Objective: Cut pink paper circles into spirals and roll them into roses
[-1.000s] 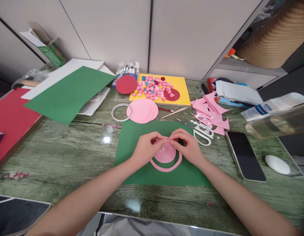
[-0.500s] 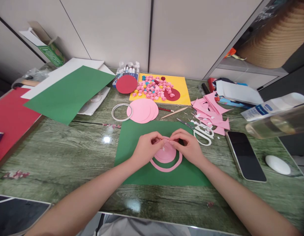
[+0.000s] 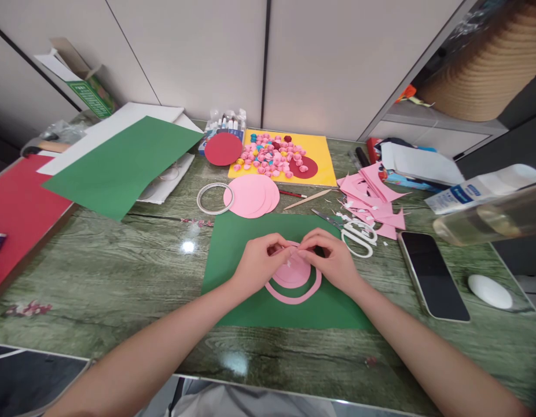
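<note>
A pink paper spiral [image 3: 293, 298] rests on the green sheet [image 3: 250, 313] in front of me, its outer band curving round an inner disc with a small white bit on it. My left hand [image 3: 263, 258] pinches the spiral's far edge between thumb and fingers. Close beside it, my right hand [image 3: 329, 258] pinches the same far edge from the other side. The fingertips almost meet and hide the part of the paper they hold. Just right of my right hand lie the white-handled scissors [image 3: 358, 236].
Pink paper circles [image 3: 250, 197] and a tape roll [image 3: 215, 198] lie beyond the green sheet. Several small paper rolls [image 3: 268, 153] cover a yellow sheet at the back. To the right are pink scraps [image 3: 372, 197], a phone [image 3: 433, 275] and a white mouse [image 3: 490, 291].
</note>
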The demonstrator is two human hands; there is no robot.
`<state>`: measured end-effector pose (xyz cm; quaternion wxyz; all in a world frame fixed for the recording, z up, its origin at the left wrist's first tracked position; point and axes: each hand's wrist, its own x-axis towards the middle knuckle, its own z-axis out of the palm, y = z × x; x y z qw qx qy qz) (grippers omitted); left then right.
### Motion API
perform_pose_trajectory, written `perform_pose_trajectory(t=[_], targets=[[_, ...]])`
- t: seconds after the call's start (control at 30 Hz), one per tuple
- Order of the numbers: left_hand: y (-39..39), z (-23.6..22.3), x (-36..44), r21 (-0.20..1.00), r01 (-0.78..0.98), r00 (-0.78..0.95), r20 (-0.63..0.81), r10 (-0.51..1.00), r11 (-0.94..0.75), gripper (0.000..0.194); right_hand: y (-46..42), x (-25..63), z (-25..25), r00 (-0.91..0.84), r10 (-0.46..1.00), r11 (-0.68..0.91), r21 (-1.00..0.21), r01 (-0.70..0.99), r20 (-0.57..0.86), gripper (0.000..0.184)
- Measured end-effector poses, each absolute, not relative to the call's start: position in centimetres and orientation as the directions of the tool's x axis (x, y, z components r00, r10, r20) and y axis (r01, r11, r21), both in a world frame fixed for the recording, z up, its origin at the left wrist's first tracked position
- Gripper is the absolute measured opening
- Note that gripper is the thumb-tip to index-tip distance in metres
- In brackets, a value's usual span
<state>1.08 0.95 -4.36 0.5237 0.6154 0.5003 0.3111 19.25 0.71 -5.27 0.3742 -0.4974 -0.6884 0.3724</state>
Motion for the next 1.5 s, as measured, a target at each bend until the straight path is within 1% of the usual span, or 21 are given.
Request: perform_pose_trajectory(t=[0.3, 0.57, 0.9, 1.17, 1.5], targets=[[0.94, -4.28, 1.09, 0.954, 0.296, 0.313, -0.14, 0.939, 0.044, 0.018, 0.69, 19.3, -5.39, -0.221, 0.967, 0.205, -0.897, 0.391, 0.125, 0.008], [0.99, -4.52, 1.11, 0.959, 0.282, 0.305, -0.126, 0.944, 0.037, 0.019, 0.68, 19.59, -5.26, -0.269, 0.951, 0.247, -0.899, 0.361, 0.154, 0.007], [1.0, -4.44, 1.07, 0.961, 0.273, 0.303, -0.131, 0.944, 0.045, 0.018, 0.74, 19.44, -5.42, -0.23, 0.96, 0.236, -0.897, 0.374, 0.157, 0.006], [1.06, -4.43, 1.05, 0.96, 0.275, 0.305, -0.132, 0.943, 0.046, 0.02, 0.73, 19.74, -5.46, -0.264, 0.951, 0.251, -0.9, 0.356, 0.161, 0.01], [1.07, -4.39, 1.06, 0.962, 0.268, 0.303, -0.132, 0.944, 0.049, 0.019, 0.74, 19.52, -5.38, -0.242, 0.956, 0.244, -0.904, 0.351, 0.164, 0.008]])
